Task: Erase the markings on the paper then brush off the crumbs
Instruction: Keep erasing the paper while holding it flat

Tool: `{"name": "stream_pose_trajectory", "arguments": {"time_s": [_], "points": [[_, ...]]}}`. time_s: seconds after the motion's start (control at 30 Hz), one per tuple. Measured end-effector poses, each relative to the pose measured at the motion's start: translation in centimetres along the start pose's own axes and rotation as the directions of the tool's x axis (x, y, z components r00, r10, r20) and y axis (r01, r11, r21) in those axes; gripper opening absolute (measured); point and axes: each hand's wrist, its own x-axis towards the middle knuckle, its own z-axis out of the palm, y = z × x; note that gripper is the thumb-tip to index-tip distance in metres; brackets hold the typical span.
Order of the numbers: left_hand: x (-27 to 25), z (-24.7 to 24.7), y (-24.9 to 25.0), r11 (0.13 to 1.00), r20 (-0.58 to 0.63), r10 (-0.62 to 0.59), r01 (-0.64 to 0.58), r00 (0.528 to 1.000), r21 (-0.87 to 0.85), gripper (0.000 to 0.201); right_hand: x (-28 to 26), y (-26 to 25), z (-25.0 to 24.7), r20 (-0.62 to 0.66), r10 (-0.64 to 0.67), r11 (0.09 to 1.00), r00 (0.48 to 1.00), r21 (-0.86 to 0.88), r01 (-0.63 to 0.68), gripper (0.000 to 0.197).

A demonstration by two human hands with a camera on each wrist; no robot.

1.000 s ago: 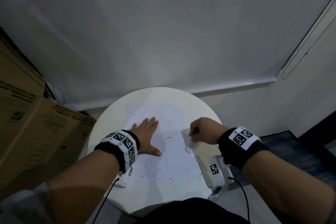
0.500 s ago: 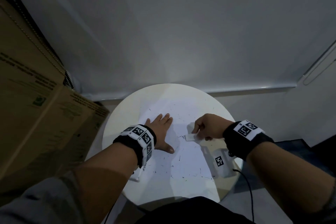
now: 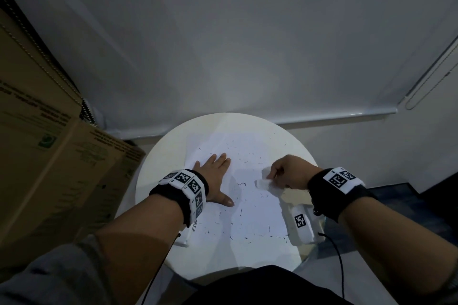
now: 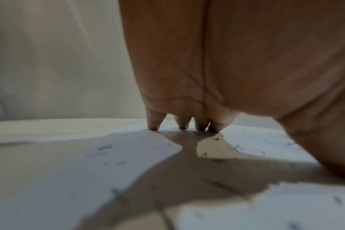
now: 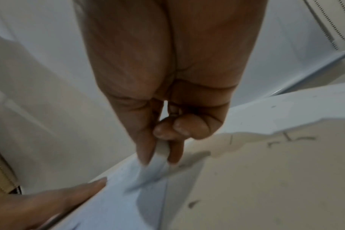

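Observation:
A white sheet of paper [image 3: 250, 208] lies on a round white table [image 3: 158, 163], strewn with several dark eraser crumbs [image 3: 241, 184]. My left hand [image 3: 214, 176] lies flat on the sheet's left part, fingers straight, fingertips [image 4: 154, 126] pressing down. My right hand [image 3: 285, 174] pinches a white eraser [image 3: 263, 182] between thumb and fingers, its lower end on the paper near the right edge. In the right wrist view the eraser [image 5: 158, 157] is blurred between the pinching fingers. Crumbs [image 4: 104, 147] also litter the paper in the left wrist view.
Brown cardboard boxes [image 3: 49, 161] stand close at the table's left. A white wall or blind [image 3: 223, 44] rises just behind the table. A white tagged device [image 3: 301, 224] hangs under my right wrist at the table's right edge, with a black cable [image 3: 339, 262] trailing down.
The right hand with the eraser swung left onto the paper, then back right a little. The left hand stays flat on the sheet. The head view shifted.

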Motion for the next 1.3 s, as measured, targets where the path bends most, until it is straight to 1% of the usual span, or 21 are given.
{"name": "stream_pose_trajectory", "arguments": {"time_s": [0.07, 0.1, 0.2, 0.23, 0.3, 0.37, 0.4, 0.5, 0.53, 0.57, 0.67, 0.7, 0.8, 0.83, 0.93, 0.97, 1.0, 1.1, 1.13, 1.23, 1.3], "points": [[0.1, 0.0, 0.0, 1.0, 0.0, -0.003, 0.003, 1.0, 0.005, 0.116, -0.8, 0.0, 0.2, 0.17, -0.001, 1.0, 0.985, 0.012, -0.001, 0.02], [0.1, 0.0, 0.0, 1.0, 0.003, -0.004, 0.004, 1.0, 0.007, 0.116, -0.8, 0.2, 0.3, 0.14, -0.012, 1.0, 0.99, 0.016, 0.009, 0.019], [0.1, 0.0, 0.0, 1.0, 0.01, -0.01, 0.01, 1.0, 0.003, 0.116, -0.3, 0.9, 0.3, -0.15, -0.014, 1.0, 0.989, 0.016, 0.016, 0.017], [0.1, 0.0, 0.0, 1.0, 0.011, -0.011, 0.011, 1.0, 0.003, 0.116, -0.4, 1.1, 0.3, -0.155, -0.013, 1.0, 0.988, 0.017, 0.016, 0.016], [0.1, 0.0, 0.1, 1.0, 0.008, -0.012, 0.012, 1.0, 0.004, 0.116, -1.1, 1.3, 0.2, 0.006, -0.025, 0.999, 1.0, 0.022, 0.025, 0.017], [0.1, 0.0, 0.1, 1.0, 0.01, -0.013, 0.013, 1.0, 0.003, 0.116, -2.1, 1.2, 0.3, 0.207, -0.019, 0.999, 0.978, 0.029, 0.013, 0.02], [0.1, 0.0, 0.1, 1.0, 0.014, -0.015, 0.015, 1.0, 0.003, 0.116, -2.2, 1.3, 0.3, 0.222, -0.025, 0.999, 0.975, 0.033, 0.018, 0.02], [0.2, -0.1, 0.1, 1.0, 0.021, -0.023, 0.023, 1.0, 0.001, 0.117, -1.7, 2.0, 0.0, -0.021, -0.045, 0.998, 0.999, 0.034, 0.046, 0.019], [0.2, -0.1, 0.1, 1.0, 0.02, -0.025, 0.025, 1.0, 0.001, 0.117, -1.7, 2.2, -0.1, -0.048, -0.039, 0.998, 0.998, 0.049, 0.042, 0.021], [0.2, 0.0, 0.1, 1.0, 0.017, -0.025, 0.025, 1.0, 0.002, 0.117, -1.8, 2.4, -0.1, -0.013, -0.04, 0.996, 0.999, 0.075, 0.04, 0.024], [0.2, 0.0, 0.1, 1.0, 0.017, -0.023, 0.023, 1.0, 0.0, 0.118, -3.1, 2.5, 0.2, 0.254, -0.04, 0.994, 0.966, 0.107, 0.013, 0.026], [0.2, 0.0, 0.1, 1.0, 0.019, -0.022, 0.022, 1.0, -0.003, 0.118, -3.2, 2.6, 0.2, 0.266, -0.041, 0.995, 0.963, 0.1, 0.015, 0.025], [0.2, 0.0, 0.0, 1.0, 0.023, -0.026, 0.026, 0.999, 0.001, 0.118, -2.7, 3.0, -0.1, 0.072, -0.034, 0.994, 0.997, 0.105, 0.026, 0.026], [0.2, 0.0, 0.0, 1.0, 0.021, -0.026, 0.026, 0.999, 0.004, 0.118, -2.7, 3.0, -0.3, 0.068, -0.032, 0.995, 0.997, 0.101, 0.025, 0.025], [0.2, 0.0, 0.1, 1.0, 0.017, -0.022, 0.022, 1.0, 0.007, 0.117, -3.2, 2.6, -0.3, 0.27, -0.04, 0.999, 0.962, 0.022, 0.035, 0.026], [0.3, 0.0, 0.1, 1.0, 0.014, -0.02, 0.02, 1.0, 0.006, 0.117, -3.4, 2.4, -0.1, 0.29, -0.045, 0.999, 0.956, 0.017, 0.042, 0.026], [0.2, 0.0, 0.1, 1.0, 0.014, -0.019, 0.019, 1.0, 0.004, 0.117, -3.3, 2.3, 0.0, 0.259, -0.057, 0.998, 0.964, 0.031, 0.05, 0.026], [0.2, 0.0, 0.1, 1.0, 0.014, -0.023, 0.024, 1.0, -0.006, 0.117, -2.7, 2.1, 0.3, 0.029, -0.058, 0.994, 0.998, 0.099, 0.055, 0.025], [0.2, 0.1, 0.0, 1.0, 0.012, -0.023, 0.023, 1.0, -0.005, 0.117, -2.6, 1.9, 0.4, 0.017, -0.053, 0.992, 0.998, 0.116, 0.05, 0.025], [0.2, 0.1, 0.0, 1.0, 0.003, -0.018, 0.018, 1.0, -0.003, 0.116, -3.0, 1.3, 1.1, 0.213, -0.053, 0.992, 0.976, 0.126, 0.026, 0.024], [0.2, 0.1, 0.0, 1.0, 0.004, -0.015, 0.015, 1.0, -0.003, 0.116, -3.1, 1.2, 1.4, 0.227, -0.055, 0.992, 0.972, 0.122, 0.028, 0.02]]}}
